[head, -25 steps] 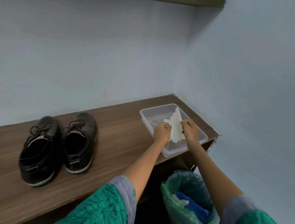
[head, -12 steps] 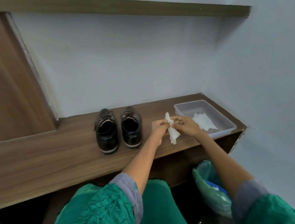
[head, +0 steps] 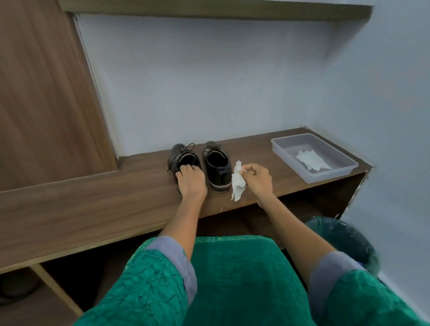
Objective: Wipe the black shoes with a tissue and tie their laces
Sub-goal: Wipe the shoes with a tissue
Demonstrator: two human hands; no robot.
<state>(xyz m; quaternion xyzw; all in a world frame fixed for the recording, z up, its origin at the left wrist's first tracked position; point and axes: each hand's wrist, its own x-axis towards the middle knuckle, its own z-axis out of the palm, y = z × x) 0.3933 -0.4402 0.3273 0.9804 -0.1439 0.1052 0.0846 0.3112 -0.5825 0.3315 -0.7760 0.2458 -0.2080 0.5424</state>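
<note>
Two black lace-up shoes stand side by side on the wooden shelf [head: 82, 205], toes toward the wall, laces loose. My left hand [head: 191, 181] rests on the heel of the left shoe [head: 182, 155], fingers curled over its opening. The right shoe [head: 216, 164] stands free beside it. My right hand [head: 258, 176] pinches a crumpled white tissue [head: 237, 184], which hangs just right of the right shoe's heel.
A clear plastic tray [head: 338, 157] with another white tissue [head: 312, 160] in it sits at the shelf's right end. A bin with a green liner [head: 348, 239] stands below on the right. A wooden panel [head: 28, 88] rises at left; walls close in behind and at right.
My hands left the tray with one tissue. The left hand let go of the tissue and went onto the left shoe's heel; the right hand kept the tissue. The view swung left and pulled back.
</note>
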